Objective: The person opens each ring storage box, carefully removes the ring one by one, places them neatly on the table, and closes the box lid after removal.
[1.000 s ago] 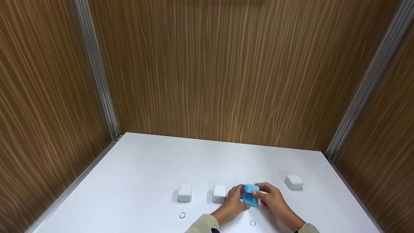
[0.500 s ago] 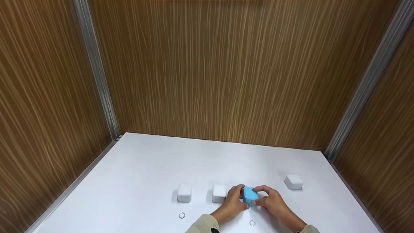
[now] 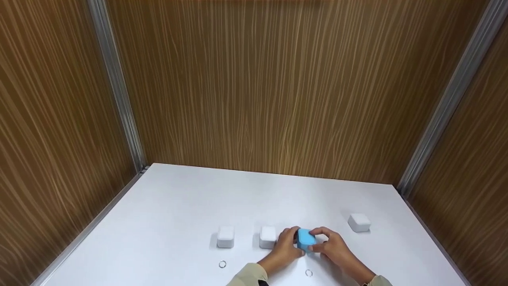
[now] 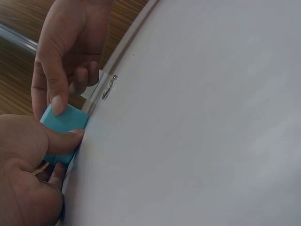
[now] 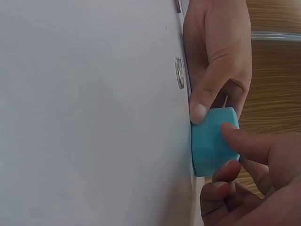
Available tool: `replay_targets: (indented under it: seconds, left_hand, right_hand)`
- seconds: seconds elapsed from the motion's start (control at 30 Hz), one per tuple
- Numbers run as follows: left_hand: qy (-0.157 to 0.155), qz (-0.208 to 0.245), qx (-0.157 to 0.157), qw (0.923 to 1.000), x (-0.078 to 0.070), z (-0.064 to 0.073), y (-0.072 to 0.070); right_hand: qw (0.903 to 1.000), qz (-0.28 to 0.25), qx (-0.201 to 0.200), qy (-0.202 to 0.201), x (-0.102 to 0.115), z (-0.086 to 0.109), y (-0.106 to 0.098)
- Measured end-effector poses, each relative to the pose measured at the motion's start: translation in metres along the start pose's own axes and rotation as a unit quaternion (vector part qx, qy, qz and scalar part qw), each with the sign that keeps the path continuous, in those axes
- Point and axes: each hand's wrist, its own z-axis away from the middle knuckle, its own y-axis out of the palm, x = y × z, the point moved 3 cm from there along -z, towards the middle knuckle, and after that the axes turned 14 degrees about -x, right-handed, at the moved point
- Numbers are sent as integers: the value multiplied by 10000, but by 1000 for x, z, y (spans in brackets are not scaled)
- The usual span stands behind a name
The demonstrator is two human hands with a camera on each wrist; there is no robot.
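Observation:
A small blue hinged box [image 3: 306,236] with rounded corners sits on the white table, its lid down. From its left side my left hand [image 3: 285,247] grips it, thumb at the near edge and fingers at the far edge. My right hand [image 3: 334,249] pinches the lid between thumb and index finger from the right. In the right wrist view the blue box [image 5: 211,141] shows its side, with the left thumb low against it. A silver ring [image 3: 308,273] lies just in front of the hands.
One white box [image 3: 268,237] stands close beside the left hand, and a second white box [image 3: 225,237] is farther left. At the right rear is a third white box [image 3: 359,223]. Another ring [image 3: 222,264] lies at front left. Wood-grain panels [image 3: 254,87] enclose the table.
The blue box stood open a second ago, with its inside showing. Its lid came down under the right hand by half a second ago and stays down; the left hand has barely moved.

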Motion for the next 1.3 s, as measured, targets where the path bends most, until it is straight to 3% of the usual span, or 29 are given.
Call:
replay_targets:
  seconds: [0.37,0.53,0.8,1.07,1.3]
  left_hand:
    - [-105,-246,204,9994,-3,-1,-1]
    - [-59,-335,288,9990,-10,0,-3]
    - [103,-417,192,9989,-23,-1,-7]
    - [274,-553,95,9981,-49,-16,-6]
    - [498,-743,133,9959,-74,-28,13]
  right_hand:
    - [9980,351,26,-525,4,4,-2]
    - [9931,465,198,-1062,6,7,-5]
    - [9831,829,428,-1574,8,7,-13]
    - [9750,884,261,-2024,9,1,-38]
    - [9785,902,-2,-1854,9,-6,-63]
